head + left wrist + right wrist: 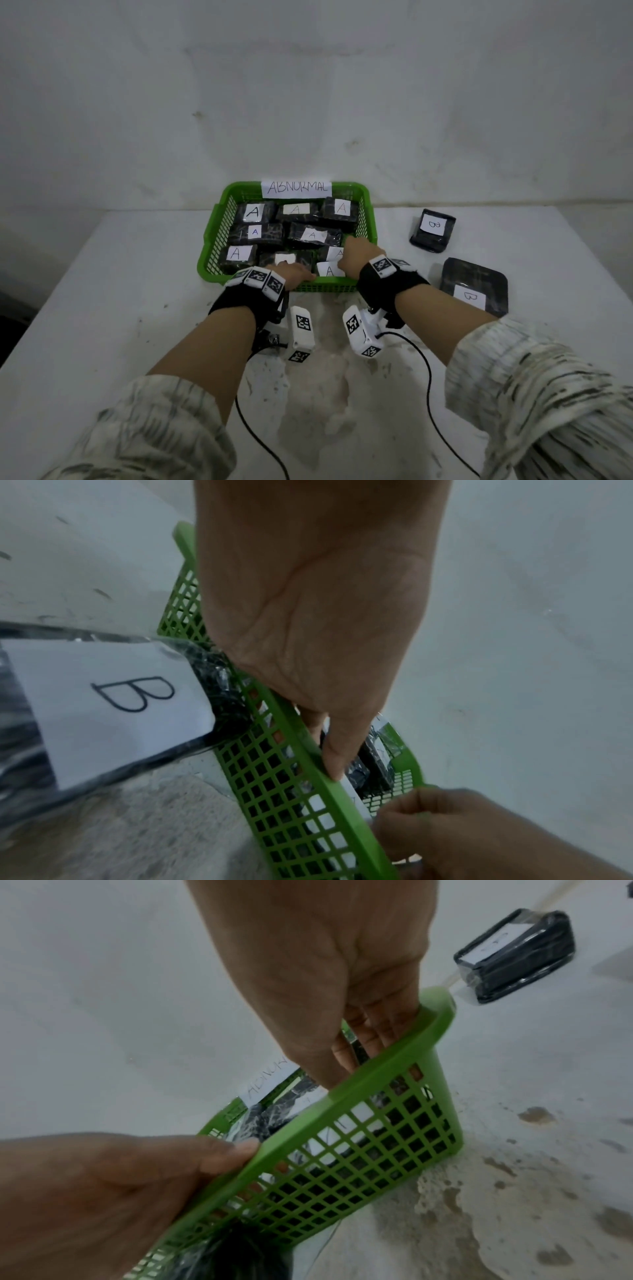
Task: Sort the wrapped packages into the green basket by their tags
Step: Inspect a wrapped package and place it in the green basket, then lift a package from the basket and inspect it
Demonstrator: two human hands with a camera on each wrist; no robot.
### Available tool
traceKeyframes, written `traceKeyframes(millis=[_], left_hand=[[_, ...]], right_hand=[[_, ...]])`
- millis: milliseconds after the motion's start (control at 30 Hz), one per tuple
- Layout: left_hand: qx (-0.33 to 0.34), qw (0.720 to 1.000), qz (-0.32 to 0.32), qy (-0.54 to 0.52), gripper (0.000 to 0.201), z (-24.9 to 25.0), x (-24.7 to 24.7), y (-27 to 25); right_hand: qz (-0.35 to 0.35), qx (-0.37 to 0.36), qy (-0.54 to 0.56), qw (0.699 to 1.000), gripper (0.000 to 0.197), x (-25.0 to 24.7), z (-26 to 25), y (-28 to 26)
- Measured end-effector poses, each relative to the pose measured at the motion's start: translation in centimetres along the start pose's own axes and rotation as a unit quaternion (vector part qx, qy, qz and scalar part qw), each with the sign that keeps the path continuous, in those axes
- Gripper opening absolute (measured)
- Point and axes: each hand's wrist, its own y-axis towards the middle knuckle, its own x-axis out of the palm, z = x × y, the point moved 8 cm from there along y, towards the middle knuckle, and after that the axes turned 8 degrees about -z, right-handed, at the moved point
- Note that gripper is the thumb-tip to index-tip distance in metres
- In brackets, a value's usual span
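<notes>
Head view: green basket (365,219) at tabletop far edge, centre, filled with A-tagged packages (254,213). Both forearms extended forward. Left hand (297,272) over near rim, fingers reaching down inside; grip cannot be told. Right hand (358,255) at near-right corner, fingers dipped inside; grasp unclear. Two B-tagged packages (432,230) toward tabletop right edge.

Basket (365,219) far rim sign (296,187): "ABNORMAL". Packages inside tagged "A" (253,211). Two packages at table's right edge tagged "B" (434,224), (470,296).
</notes>
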Motion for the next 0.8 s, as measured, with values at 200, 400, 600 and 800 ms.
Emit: traceKeyframes(millis=[200, 400, 600, 800], left_hand=[[-0.009, 0.993, 0.103, -0.056, 0.046, 3.2, -2.9, 0.0], [0.067, 0.971, 0.112, -0.199, 0.055, 10.4, -3.5, 1.8], [0.007, 0.97, 0.136, -0.202, 0.069, 13.6, -3.1, 5.1], [-0.02, 0.976, 0.16, -0.148, 0.053, 14.0, -2.3, 6.8]], right_hand=[[0.126, 0.023, 0.146, 0.981, 0.035, -4.4, 5.2, -0.2], [0.118, 0.158, 0.154, 0.968, 0.068, -4.9, 14.2, 1.4], [0.067, 0.291, 0.232, 0.926, 0.094, -2.7, 19.5, 3.4], [0.087, 0.331, 0.309, 0.887, 0.092, -1.8, 21.7, 5.4]])
